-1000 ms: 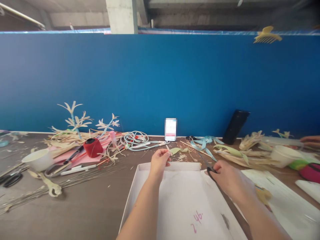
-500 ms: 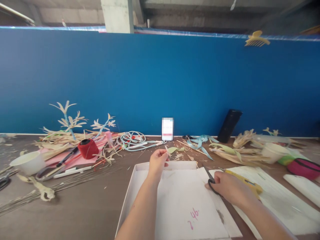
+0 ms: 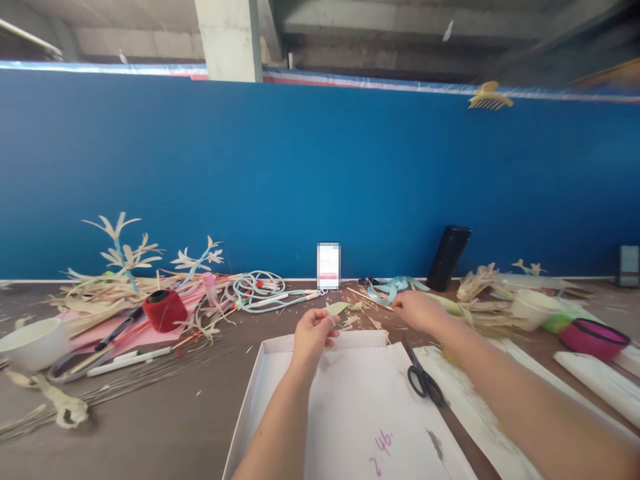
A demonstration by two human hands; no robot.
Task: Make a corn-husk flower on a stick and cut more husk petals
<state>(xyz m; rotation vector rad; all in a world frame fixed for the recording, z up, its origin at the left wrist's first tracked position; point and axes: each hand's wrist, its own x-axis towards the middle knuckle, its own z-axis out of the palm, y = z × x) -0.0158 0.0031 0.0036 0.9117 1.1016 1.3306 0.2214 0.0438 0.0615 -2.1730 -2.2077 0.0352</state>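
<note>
My left hand [image 3: 313, 337] is above the far side of a shallow white box lid [image 3: 273, 345], thumb and fingers pinched on a small pale husk strip that is barely visible at the fingertips. My right hand [image 3: 419, 311] is beyond the lid, fingers curled down beside a light blue ribbon [image 3: 393, 288] and thin sticks. What those fingers hold, if anything, is hidden. Black-handled scissors [image 3: 424, 385] lie on the lid's right edge. Just behind my left fingertips is a pale green husk piece [image 3: 340, 307], with scraps around it.
Husk flowers [image 3: 131, 257], a red thread spool [image 3: 165, 311], a white bowl [image 3: 35, 343] and coiled cord [image 3: 257, 290] crowd the left. A phone [image 3: 329, 267] and black case [image 3: 449, 259] lean on the blue partition [image 3: 300, 167]. Right: husks, cream bowl [image 3: 535, 308], pink pouch [image 3: 593, 339].
My right hand has let go of the scissors on the lid's edge and moved forward to the ribbon and sticks. My left hand keeps its pinch. The view has shifted slightly.
</note>
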